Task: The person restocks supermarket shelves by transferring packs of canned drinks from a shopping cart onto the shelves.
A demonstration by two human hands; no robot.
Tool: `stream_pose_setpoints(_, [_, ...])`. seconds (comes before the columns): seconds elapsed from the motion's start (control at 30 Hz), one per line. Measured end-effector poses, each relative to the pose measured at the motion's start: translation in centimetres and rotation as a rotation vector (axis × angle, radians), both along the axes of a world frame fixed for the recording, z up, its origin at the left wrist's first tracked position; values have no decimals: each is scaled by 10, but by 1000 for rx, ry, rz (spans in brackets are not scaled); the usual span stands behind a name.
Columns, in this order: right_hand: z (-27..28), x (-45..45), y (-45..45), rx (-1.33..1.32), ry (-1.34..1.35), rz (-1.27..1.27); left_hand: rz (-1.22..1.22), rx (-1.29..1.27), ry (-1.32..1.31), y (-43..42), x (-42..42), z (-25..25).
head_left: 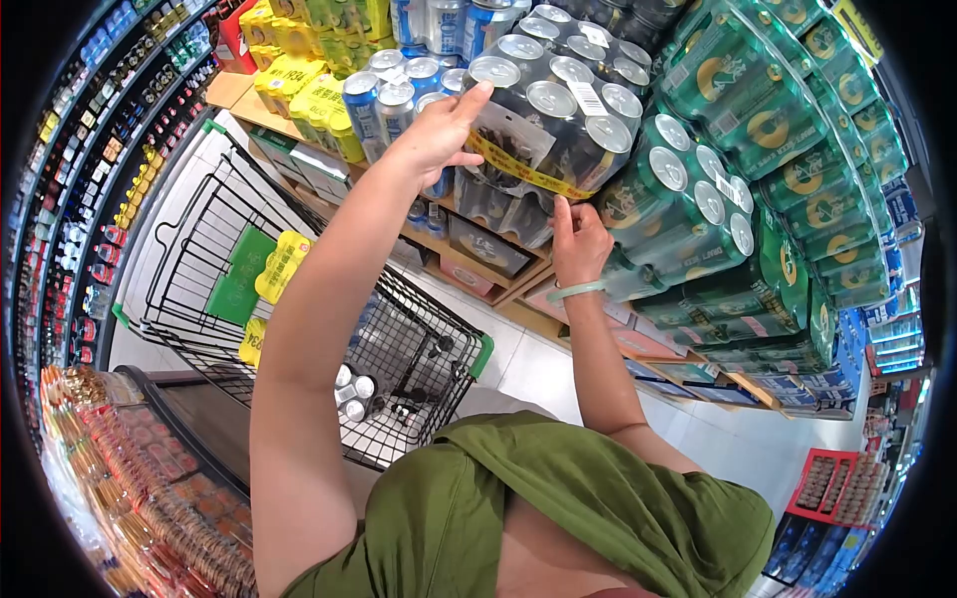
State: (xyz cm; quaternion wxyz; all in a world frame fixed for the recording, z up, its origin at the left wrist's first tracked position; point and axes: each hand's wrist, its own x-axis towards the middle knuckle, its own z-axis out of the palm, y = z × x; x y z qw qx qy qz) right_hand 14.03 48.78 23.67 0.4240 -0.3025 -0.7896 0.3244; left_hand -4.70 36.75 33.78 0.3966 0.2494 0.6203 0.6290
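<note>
A long yellow printed strip (533, 177) lies across the near side of the clear-wrapped pack of dark cans (551, 98). The pack's left corner is touched by the spread left hand (436, 138); the right hand (581, 242) is curled at the strip's right end — a pinch cannot be told. Both sides should be pressed evenly — and gently.

Site: supermarket drinks aisle.
Wire shopping cart (439, 339) stands near displayed yellow multipacks (289, 85) and piled green can multipacks (733, 90); shelves (100, 189) hold rows of bottles.

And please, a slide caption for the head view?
Left hand and right hand at a wrapped pack of dark cans.
</note>
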Motion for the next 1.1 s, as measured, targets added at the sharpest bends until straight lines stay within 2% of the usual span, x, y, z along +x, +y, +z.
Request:
stream_pose_setpoints(0.1, [-1, 1, 2, 9, 2, -12, 145, -64, 7, 2, 9, 3])
stream_pose_setpoints(0.17, [3, 3, 3, 45, -120, -20, 109, -108, 68, -3, 9, 7])
stream_pose_setpoints(0.23, [5, 4, 1, 57, -98, -22, 66, -152, 138, -5, 1, 11])
stream_pose_setpoints(0.3, [9, 5, -3, 67, -63, -32, 29, -263, 329, 0, -11, 9])
stream_pose_setpoints(0.33, [12, 7, -6, 77, -108, -42, 115, -224, 352, 6, -12, 7])
stream_pose_setpoints(0.43, [15, 11, -14, 47, -182, -55, 149, -227, 441, 16, -22, 15])
stream_pose_setpoints(0.5, [10, 14, -16, -41, -206, -36, 130, -227, 409, 24, -30, 22])
stream_pose_setpoints(0.57, [-3, 16, -10, -132, -220, -31, 76, -212, 390, 30, -38, 24])
stream_pose_setpoints(0.63, [-16, 13, -6, -407, -50, 7, 65, -185, 336, 35, -38, 27])
stream_pose_setpoints(0.67, [-21, 14, -5, -413, -49, 3, 31, -145, 248, 38, -42, 26])
stream_pose_setpoints(0.73, [-14, 15, -9, -714, 37, 83, -33, -75, 98, 39, -43, 30])
stream_pose_setpoints(0.77, [-14, 13, -10, -717, 38, 80, -37, -79, 98, 40, -43, 33])
stream_pose_setpoints(0.83, [-14, 12, -10, -1024, 308, 175, -78, -50, 0, 42, -45, 32])
stream_pose_setpoints(0.87, [-13, 13, -9, -1027, 307, 175, -72, -29, -44, 46, -48, 31])
stream_pose_setpoints(0.93, [-6, 16, -6, -1241, 515, 276, -93, -14, -97, 52, -55, 25])
stream_pose_setpoints(1.1, [-5, 3, -6, -1492, 778, 258, -216, 22, -218, 55, -65, 26])
